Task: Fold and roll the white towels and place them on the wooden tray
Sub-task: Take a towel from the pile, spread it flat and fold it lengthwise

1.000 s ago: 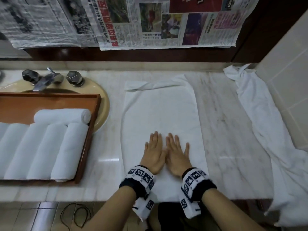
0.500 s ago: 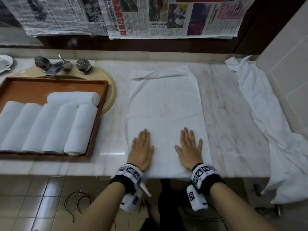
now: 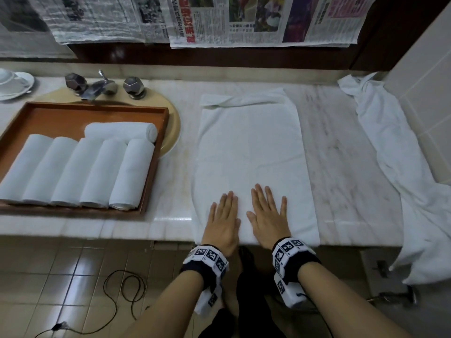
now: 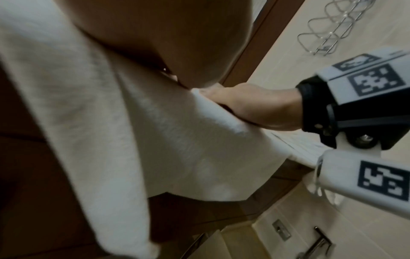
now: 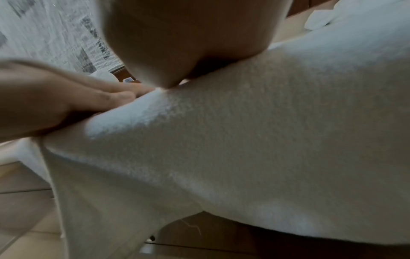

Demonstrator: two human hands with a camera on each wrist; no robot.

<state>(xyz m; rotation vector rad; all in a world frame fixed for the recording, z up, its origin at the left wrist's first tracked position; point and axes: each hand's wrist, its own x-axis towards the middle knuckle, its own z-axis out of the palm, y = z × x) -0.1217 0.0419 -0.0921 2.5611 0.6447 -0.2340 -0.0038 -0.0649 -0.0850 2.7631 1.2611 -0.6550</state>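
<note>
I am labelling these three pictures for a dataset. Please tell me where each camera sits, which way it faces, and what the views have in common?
Head: on the person's head, facing forward and down at the counter; shows both forearms, left hand and right hand flat on the spread towel.
Left wrist: under the left wrist, facing rightward; shows the left palm and the right hand.
Right wrist: under the right wrist, facing leftward; shows the right palm and the left hand.
Shared: all three show the towel.
</note>
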